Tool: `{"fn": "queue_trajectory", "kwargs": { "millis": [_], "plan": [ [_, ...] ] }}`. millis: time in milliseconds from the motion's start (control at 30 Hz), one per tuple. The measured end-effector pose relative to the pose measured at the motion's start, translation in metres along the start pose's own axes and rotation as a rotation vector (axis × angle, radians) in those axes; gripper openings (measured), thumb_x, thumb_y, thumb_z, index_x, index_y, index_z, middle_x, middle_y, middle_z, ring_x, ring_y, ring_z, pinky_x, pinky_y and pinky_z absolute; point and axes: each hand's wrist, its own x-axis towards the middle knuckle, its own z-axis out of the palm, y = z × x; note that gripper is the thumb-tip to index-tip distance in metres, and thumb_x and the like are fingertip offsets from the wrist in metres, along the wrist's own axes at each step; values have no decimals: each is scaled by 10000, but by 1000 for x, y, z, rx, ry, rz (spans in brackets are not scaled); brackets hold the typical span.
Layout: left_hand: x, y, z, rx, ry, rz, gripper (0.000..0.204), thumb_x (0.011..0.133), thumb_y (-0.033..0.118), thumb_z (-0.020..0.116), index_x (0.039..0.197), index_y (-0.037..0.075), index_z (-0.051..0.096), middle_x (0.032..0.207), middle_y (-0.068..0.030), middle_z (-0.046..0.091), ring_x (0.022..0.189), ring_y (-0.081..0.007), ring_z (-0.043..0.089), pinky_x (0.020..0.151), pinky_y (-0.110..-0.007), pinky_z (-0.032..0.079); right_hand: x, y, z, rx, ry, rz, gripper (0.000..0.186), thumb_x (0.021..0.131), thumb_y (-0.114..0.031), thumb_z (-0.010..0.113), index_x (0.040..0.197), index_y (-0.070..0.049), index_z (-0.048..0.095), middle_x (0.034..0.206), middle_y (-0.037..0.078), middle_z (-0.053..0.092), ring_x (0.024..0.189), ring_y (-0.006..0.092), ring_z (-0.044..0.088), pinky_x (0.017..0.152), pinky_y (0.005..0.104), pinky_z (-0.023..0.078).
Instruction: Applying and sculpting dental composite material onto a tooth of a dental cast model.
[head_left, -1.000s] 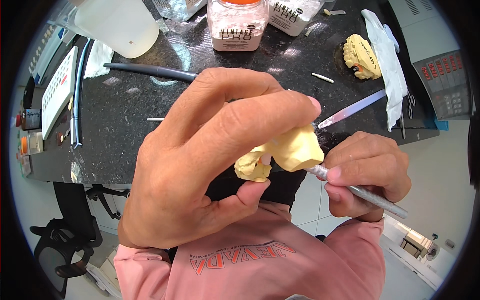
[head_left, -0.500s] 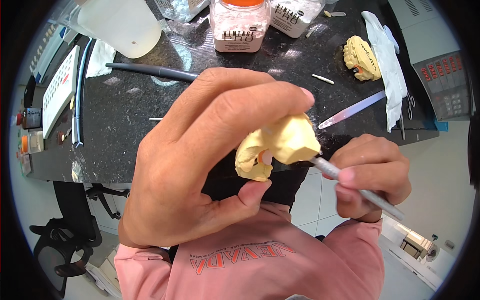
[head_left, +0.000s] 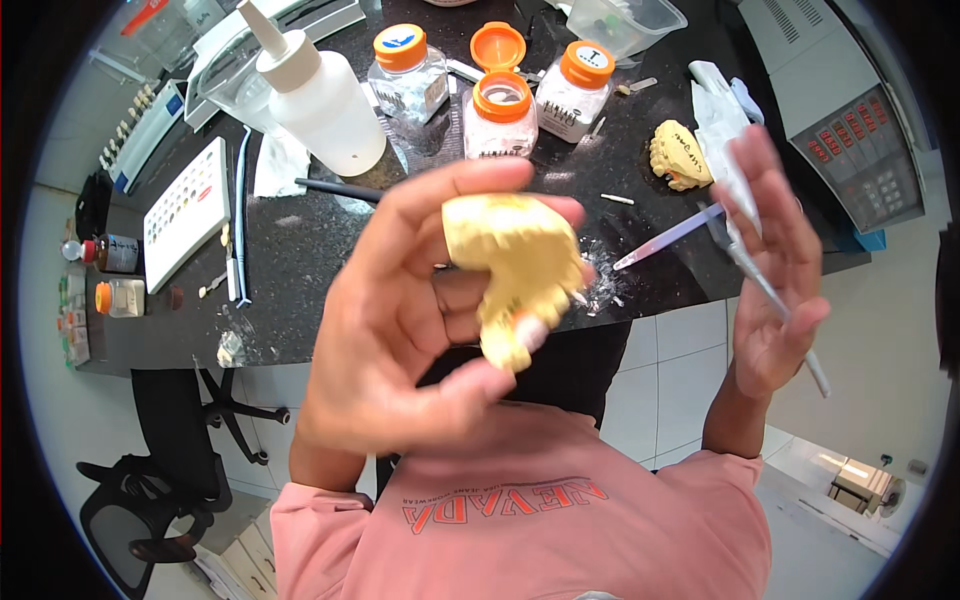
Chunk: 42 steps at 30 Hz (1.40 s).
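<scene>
My left hand is closed round a yellow plaster dental model, an arch with teeth along its outer edge. Near the arch's lower end sits a pinkish-white tooth piece. At the right, slightly blurred, my right hand has its fingers stretched upward while a slim silver-handled tool is held against the palm by the thumb. Its upper end looks flattened, but I cannot make out its exact kind. The tool is apart from the model.
Behind my hands, the dark speckled bench holds an uncapped powder jar, capped jars, a white squeeze bottle and a black-handled brush. A second plaster model, white cloth and a purple-pink tool lie right.
My left hand has turned the model so its toothed arch shows. My right hand has moved up and right, taking the tool off the model and opening its fingers upward. The view has shifted.
</scene>
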Motion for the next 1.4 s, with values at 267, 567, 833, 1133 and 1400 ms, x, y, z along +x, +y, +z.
{"fn": "queue_trajectory", "kwargs": {
  "millis": [267, 567, 833, 1133, 1400],
  "plan": [
    [-13, -5, -1, -29, 45, 111, 899, 724, 118, 775, 1443, -25, 253, 1399, -301, 389, 1154, -389, 579, 936, -367, 541, 8, -9, -18, -192, 397, -31, 459, 942, -415, 585, 1104, 13, 550, 937, 77, 554, 823, 128, 542, 734, 243, 428],
    [-11, -16, -25, -135, -5, 271, 770, 818, -84, 616, 1452, 32, 195, 1440, -252, 357, 1310, -364, 442, 1062, -400, 432, 62, -24, -12, -133, -122, 313, 258, 925, -150, 635, 1115, 24, 615, 941, 60, 622, 793, 91, 581, 739, 232, 491],
    [-15, -11, -28, -98, 36, 309, 820, 796, 8, 682, 1462, 28, 204, 1442, -272, 341, 1293, -407, 448, 1046, -421, 453, 60, -24, 22, -757, -364, 243, 330, 808, -72, 711, 1121, -5, 628, 739, 109, 660, 633, 191, 655, 603, 313, 506],
    [-13, -9, -29, -123, 55, 299, 832, 784, 23, 709, 1456, 27, 218, 1431, -267, 362, 1277, -395, 471, 1034, -413, 467, 67, -13, 27, -968, -394, 85, 300, 817, -81, 709, 1110, -35, 664, 796, 97, 673, 620, 201, 625, 608, 321, 501],
    [-21, -7, -37, 293, 139, 294, 752, 713, -95, 740, 1344, -1, 342, 1342, -165, 428, 1154, -264, 578, 923, -314, 530, 74, -37, -1, -951, -81, 372, 152, 859, -112, 672, 972, -11, 684, 840, 104, 685, 689, 165, 655, 563, 290, 490]
  ]
}}
